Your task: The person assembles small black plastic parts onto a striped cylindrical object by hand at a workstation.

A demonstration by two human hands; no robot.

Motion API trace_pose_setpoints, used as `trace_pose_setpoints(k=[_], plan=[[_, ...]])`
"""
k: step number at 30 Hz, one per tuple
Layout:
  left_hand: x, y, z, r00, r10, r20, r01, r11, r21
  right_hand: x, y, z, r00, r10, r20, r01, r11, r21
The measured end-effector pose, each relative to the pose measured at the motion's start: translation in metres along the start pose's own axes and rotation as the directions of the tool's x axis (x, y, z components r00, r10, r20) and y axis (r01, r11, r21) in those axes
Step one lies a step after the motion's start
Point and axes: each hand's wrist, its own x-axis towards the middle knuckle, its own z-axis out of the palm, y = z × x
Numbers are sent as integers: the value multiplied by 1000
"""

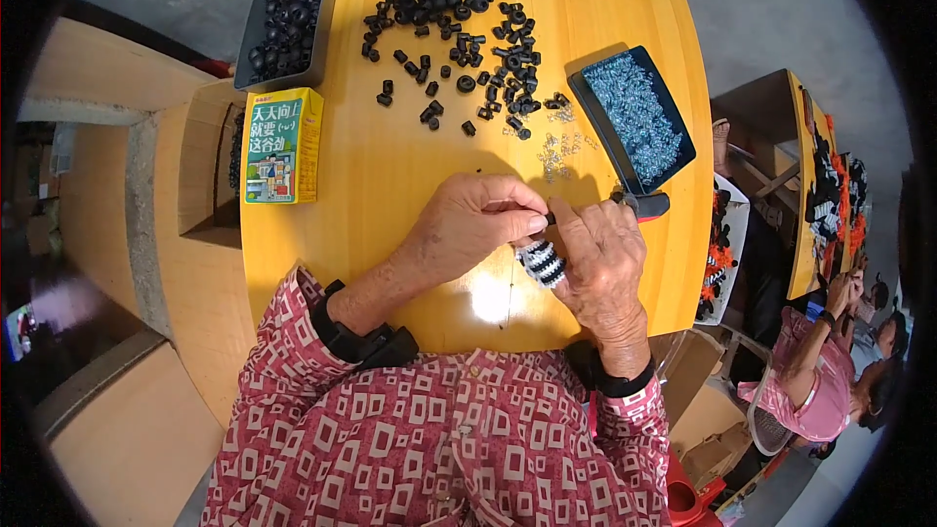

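Note:
My left hand point(478, 220) is closed in a pinch, thumb and forefinger meeting at a small black part point(549, 219), mostly hidden by the fingertips. My right hand point(607, 259) curls close against it, its fingers bent over a black-and-white striped piece that looks knitted point(541, 263). That piece hangs below both sets of fingertips, tilted, its far end covered. Beside the right knuckles, a black and red tool handle point(648, 205) sticks out; whether the hand touches it I cannot tell.
Loose black plastic parts point(444, 0) spread over the yellow table point(390, 156). A dark tray point(586, 88) holds small clear pieces; more clear pieces point(558, 151) lie beside it. A black-filled bin point(327, 10) and drink carton point(281, 146) stand left. Another person point(815, 371) works at right.

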Motion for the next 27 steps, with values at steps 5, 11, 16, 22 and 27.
trace_pose_setpoints(k=[5,11,16,22,27], plan=[[2,-5,-5,996,59,63,-49,988,-143,-2,3,-8,985,171,18,-166,920,356],[2,0,-8,996,3,92,12,986,-164,-7,5,-1,963,266,38,-239,783,574],[1,4,-7,991,-94,90,112,969,-221,-9,7,4,954,300,25,-250,743,621],[1,-1,-6,993,27,118,4,967,-255,-10,10,6,946,323,-28,-248,776,580],[1,0,-5,995,56,79,-35,968,-250,-11,12,-1,967,249,-49,-196,857,476]])
